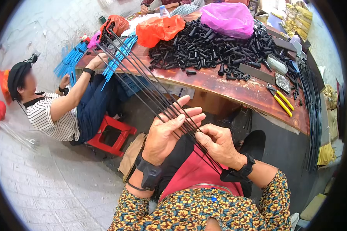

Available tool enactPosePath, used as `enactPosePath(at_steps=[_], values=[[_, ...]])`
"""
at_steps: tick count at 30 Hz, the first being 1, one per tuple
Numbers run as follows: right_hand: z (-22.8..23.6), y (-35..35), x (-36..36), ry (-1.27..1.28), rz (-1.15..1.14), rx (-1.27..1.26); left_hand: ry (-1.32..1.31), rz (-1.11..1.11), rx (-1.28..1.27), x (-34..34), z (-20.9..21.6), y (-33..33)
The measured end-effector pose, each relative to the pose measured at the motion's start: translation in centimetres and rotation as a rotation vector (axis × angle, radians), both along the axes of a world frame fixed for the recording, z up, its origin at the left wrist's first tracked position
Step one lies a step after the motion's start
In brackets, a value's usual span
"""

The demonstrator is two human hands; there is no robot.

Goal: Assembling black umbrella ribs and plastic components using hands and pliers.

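Note:
A bunch of long thin black rods [162,101] slants from my lap up toward the table's left part. My left hand [163,133] lies under and around them, fingers stretched and palm turned up, the thumb resting over the rods. Lower down the bunch, my right hand [219,144] is closed, thumb and fingertips pinching the rods. The rods fan apart toward their upper ends, some of which overlap the blue rods behind. The lower ends point at my right wrist.
A large heap of black tubular parts [204,48] covers the reddish table [173,75]. Yellow-handled pliers [283,102] lie at its right, near hanging black rods [312,115]. A co-worker [54,107] on a red stool [110,136] handles blue rods [119,57] at left.

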State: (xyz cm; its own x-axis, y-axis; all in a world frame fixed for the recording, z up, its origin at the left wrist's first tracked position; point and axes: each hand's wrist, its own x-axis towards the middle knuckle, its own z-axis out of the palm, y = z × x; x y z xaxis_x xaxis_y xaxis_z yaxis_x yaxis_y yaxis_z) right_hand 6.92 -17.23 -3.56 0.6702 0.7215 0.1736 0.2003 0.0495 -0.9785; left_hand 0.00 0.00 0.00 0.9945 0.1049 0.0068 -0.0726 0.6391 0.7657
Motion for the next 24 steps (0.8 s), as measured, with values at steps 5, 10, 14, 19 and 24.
enactPosePath(at_steps=[5, 10, 14, 19, 24], values=[[0.2, 0.1, 0.5, -0.189, -0.081, 0.003, 0.025, 0.060, -0.014, 0.2, -0.8, 0.0], [0.2, 0.3, 0.1, -0.186, -0.125, -0.030, 0.027, 0.077, -0.044, 0.3, -1.6, 0.1], [0.8, 0.2, 0.3, -0.325, -0.234, 0.031, 0.041, 0.116, -0.072, 0.2, -1.9, 0.0], [6.5, -2.3, 1.9, -0.123, -0.321, 0.103, 0.080, 0.160, -0.063, -0.4, -2.9, 0.8], [11.4, -4.8, 1.2, -0.084, -0.381, 0.323, 0.059, 0.194, -0.016, -0.3, -3.3, 0.7]])
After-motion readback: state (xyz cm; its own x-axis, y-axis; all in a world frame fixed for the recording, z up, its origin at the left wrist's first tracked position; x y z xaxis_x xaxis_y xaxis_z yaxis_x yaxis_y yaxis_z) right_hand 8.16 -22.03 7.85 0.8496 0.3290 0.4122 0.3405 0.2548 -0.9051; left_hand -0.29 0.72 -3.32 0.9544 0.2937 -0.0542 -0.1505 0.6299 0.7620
